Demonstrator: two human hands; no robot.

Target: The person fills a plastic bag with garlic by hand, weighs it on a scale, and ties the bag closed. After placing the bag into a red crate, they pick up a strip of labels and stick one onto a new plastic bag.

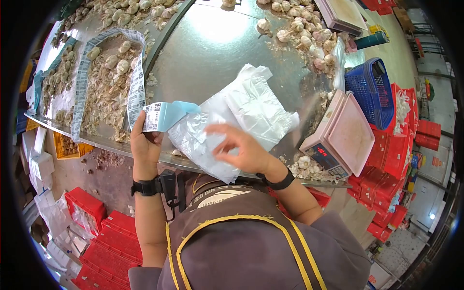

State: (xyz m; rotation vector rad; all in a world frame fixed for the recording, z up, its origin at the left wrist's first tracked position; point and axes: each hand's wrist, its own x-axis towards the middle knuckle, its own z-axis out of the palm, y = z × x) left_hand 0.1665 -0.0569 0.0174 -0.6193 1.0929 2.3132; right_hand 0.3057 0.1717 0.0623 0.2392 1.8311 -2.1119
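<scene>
My left hand (145,145) is closed on the end of a long strip of printed labels (137,89), whose blue backing (176,115) sticks out to the right. The strip loops back over the garlic pile and hangs past the table's front edge. White plastic bags (256,108) lie in a stack on the metal table (198,53). Over the stack's lower part is my right hand (239,147), its fingers curled apart and somewhat blurred, with nothing visible in them.
Garlic bulbs (304,31) lie at the back right, and more garlic with loose skins (104,96) on the left. A scale (348,135) stands at the right, a blue basket (369,92) beyond it. Red crates (113,241) are on the floor.
</scene>
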